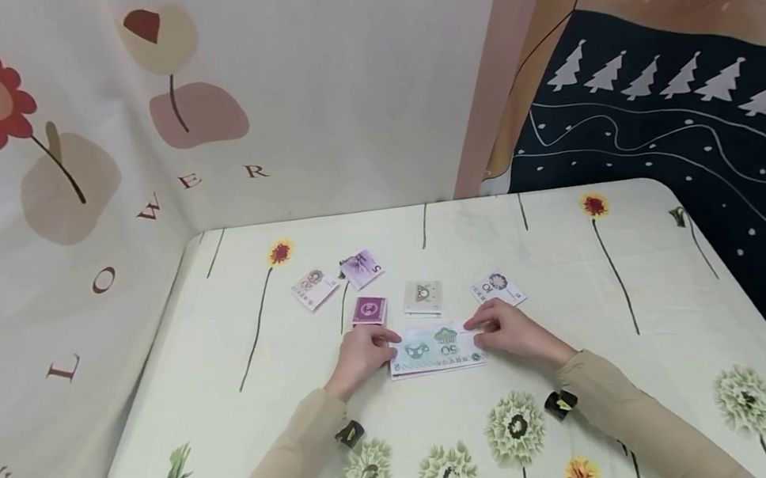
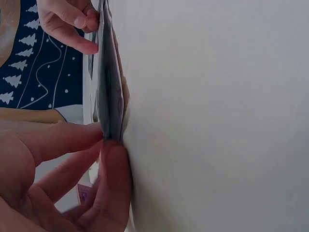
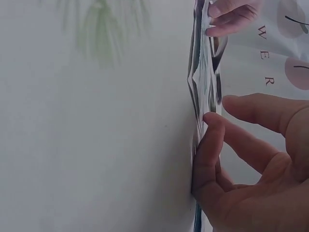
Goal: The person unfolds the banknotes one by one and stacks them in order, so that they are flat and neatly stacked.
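Observation:
A small stack of pale blue-green play banknotes (image 1: pixel 436 350), the top one printed with an upside-down 50, lies on the table between both hands. My left hand (image 1: pixel 363 355) pinches its left end. At the right end my right hand (image 1: pixel 512 332) pinches the edge with thumb and finger. Seen edge-on in the left wrist view, the notes (image 2: pixel 111 82) bow slightly apart, with the left thumb (image 2: pixel 116 179) against their near side. Several layers of notes (image 3: pixel 200 72) also show in the right wrist view, with the right thumb (image 3: pixel 210 154) against them.
Beyond the hands lie a purple note pile (image 1: pixel 369 310), a grey-beige pile (image 1: pixel 423 298), a pink note (image 1: pixel 315 289), a violet 5 note (image 1: pixel 361 269) and a bluish 10 note (image 1: pixel 497 288). A flower-printed cloth (image 1: pixel 236 448) covers the table; printed curtains (image 1: pixel 350 83) hang behind.

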`<state>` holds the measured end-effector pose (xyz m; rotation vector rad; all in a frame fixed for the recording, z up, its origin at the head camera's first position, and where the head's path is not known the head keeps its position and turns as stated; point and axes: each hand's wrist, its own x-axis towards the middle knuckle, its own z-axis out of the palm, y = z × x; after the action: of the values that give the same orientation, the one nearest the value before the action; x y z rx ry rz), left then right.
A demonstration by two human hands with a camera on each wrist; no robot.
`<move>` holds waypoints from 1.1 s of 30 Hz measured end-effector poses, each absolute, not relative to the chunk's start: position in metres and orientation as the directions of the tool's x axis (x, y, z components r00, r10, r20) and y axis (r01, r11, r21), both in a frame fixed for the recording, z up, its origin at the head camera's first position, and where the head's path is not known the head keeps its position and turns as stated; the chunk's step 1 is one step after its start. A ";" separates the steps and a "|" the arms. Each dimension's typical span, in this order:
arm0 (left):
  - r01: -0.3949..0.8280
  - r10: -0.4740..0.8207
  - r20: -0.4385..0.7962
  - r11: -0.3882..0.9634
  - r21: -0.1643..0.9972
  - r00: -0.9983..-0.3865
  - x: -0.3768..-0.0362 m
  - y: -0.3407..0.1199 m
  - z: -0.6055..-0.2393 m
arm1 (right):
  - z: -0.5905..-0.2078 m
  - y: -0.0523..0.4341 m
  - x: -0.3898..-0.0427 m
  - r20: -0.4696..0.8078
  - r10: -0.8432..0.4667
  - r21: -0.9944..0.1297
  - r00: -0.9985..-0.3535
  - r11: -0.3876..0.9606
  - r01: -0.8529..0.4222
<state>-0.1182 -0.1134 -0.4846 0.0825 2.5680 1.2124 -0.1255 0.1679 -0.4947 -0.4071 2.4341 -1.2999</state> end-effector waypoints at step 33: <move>-0.134 0.140 -0.225 0.476 0.869 -0.964 -0.138 -0.187 -0.471 | -0.484 0.147 -0.127 -0.113 -0.450 -0.894 -0.886 0.436 -0.108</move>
<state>-0.1381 -0.1872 -0.4705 0.0055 2.4606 1.4840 -0.1271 0.1469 -0.4843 -0.4778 2.3587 -1.4316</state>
